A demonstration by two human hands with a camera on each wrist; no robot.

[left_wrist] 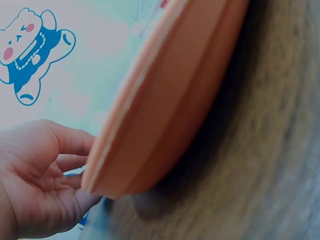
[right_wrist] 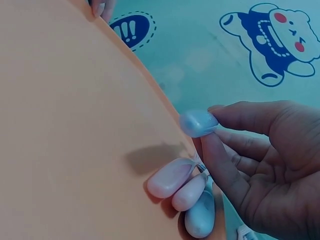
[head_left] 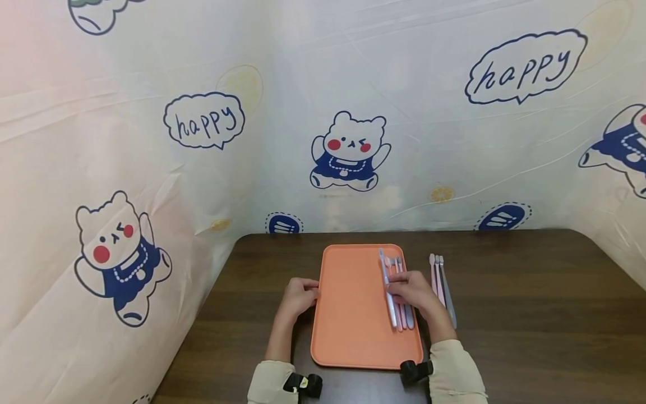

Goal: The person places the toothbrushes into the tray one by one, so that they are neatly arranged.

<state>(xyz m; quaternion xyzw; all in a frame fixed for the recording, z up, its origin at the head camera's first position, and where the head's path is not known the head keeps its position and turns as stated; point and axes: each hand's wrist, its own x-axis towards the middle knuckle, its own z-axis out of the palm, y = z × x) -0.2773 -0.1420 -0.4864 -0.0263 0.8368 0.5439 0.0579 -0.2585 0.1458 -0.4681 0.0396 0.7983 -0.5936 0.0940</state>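
- right hand [head_left: 411,289]: fingers pinch a blue toothbrush [head_left: 388,300];
- left hand [head_left: 299,294]: fingers grip the orange tray [head_left: 350,308];
- three toothbrushes [head_left: 401,317] on it; three others [head_left: 440,280] on the counter [head_left: 530,314]

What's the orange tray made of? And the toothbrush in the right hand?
The orange tray looks like matte plastic: even colour, smooth moulded-looking rim. The toothbrush is probably plastic too, but shinier, because its pale blue handle catches soft highlights.

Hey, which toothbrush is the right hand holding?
The pale blue toothbrush, leftmost in the head view: the right hand pinches it above the orange tray, while the other toothbrushes lie unheld.
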